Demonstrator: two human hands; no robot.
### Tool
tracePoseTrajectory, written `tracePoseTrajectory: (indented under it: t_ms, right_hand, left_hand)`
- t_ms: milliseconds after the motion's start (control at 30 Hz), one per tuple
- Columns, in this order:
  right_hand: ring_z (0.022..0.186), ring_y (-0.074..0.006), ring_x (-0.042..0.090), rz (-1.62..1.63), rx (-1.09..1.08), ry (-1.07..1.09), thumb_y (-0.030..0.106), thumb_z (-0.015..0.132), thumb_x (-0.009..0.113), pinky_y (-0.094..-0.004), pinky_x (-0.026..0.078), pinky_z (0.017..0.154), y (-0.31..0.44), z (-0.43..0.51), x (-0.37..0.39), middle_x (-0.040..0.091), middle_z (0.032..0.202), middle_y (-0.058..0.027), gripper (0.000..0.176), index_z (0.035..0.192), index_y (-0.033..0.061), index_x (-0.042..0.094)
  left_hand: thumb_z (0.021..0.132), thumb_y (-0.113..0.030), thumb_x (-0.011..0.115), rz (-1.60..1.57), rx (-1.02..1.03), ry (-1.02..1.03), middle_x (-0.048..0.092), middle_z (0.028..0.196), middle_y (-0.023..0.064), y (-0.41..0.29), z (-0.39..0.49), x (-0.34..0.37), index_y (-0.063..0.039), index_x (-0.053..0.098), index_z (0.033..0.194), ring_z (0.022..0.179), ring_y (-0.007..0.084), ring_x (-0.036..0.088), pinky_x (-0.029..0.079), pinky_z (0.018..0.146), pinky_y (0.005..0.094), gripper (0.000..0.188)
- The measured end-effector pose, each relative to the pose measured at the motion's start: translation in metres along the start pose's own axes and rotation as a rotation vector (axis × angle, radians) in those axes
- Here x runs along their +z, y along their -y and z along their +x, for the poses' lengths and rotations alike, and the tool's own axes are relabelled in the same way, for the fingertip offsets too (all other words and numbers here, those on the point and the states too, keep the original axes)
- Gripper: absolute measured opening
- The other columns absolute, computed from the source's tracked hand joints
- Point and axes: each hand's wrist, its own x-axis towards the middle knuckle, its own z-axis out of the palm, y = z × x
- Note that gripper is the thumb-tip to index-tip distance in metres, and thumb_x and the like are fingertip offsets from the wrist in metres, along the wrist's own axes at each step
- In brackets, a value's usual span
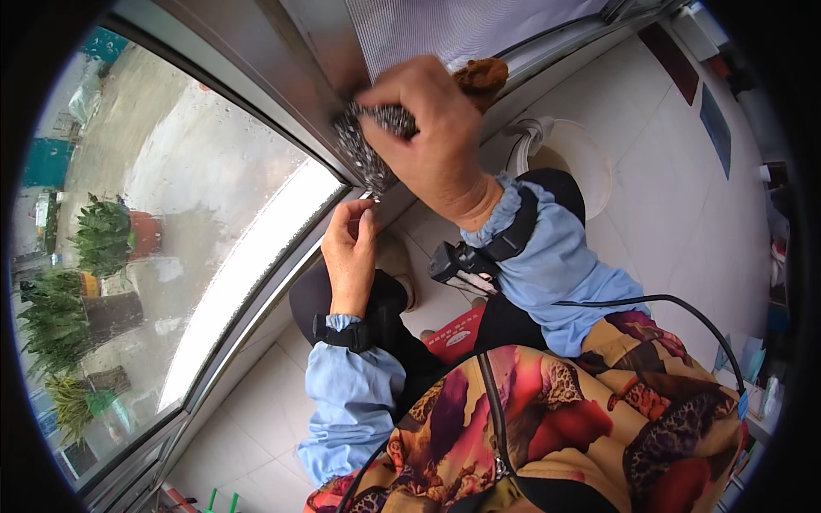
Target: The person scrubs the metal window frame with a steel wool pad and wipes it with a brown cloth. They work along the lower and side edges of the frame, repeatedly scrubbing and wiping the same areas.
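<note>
My right hand [430, 134] grips a black-and-white speckled cloth [365, 147] bunched under its fingers, against the metal window frame [301, 64]. The hand is blurred. Lower and to the left, my left hand [351, 240] is at the frame's bottom corner, thumb and forefinger close together. A tiny shiny bit shows at its fingertips; whether they pinch it or the cloth's edge cannot be made out. Left of both hands is a wet glass pane [211, 211]. Behind my right hand, a brown cloth [484, 80] rests by the lower rail of a ribbed, pale panel [474, 29].
A whitish bucket [600, 170] with murky water stands on the tiled floor [667, 211] beside my right knee. A red object bearing writing [458, 333] is between my legs. A black cable [673, 298] runs from my right sleeve. Potted plants [106, 234] show through the glass.
</note>
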Motion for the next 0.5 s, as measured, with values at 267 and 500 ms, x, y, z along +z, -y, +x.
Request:
tracePoseTrajectory:
  t_ms: [267, 500]
  right_hand:
    - [0.078, -0.0239, 0.06, -0.004, -0.055, -0.032, -0.006, 0.064, 0.072, -0.0319, 0.049, 0.068, -0.002, -0.011, 0.001, 0.06, 0.085, -0.0088, 0.028, 0.088, 0.0061, 0.064]
    - [0.083, -0.0278, 0.059, 0.011, 0.222, 0.133, -0.008, 0.065, 0.071, -0.0338, 0.051, 0.069, -0.016, -0.081, 0.006, 0.054, 0.089, -0.0103, 0.03, 0.09, 0.0041, 0.058]
  left_hand:
    - [0.093, -0.008, 0.057, -0.014, -0.013, -0.014, 0.064, 0.085, 0.0047, -0.002, -0.004, -0.002, 0.002, 0.061, 0.102, 0.076, 0.0102, 0.062, 0.051, 0.071, 0.0252, 0.015]
    - [0.093, -0.009, 0.056, -0.009, -0.019, -0.016, 0.065, 0.085, 0.0046, -0.014, -0.004, -0.006, 0.002, 0.061, 0.103, 0.075, 0.0108, 0.063, 0.051, 0.07, 0.0251, 0.015]
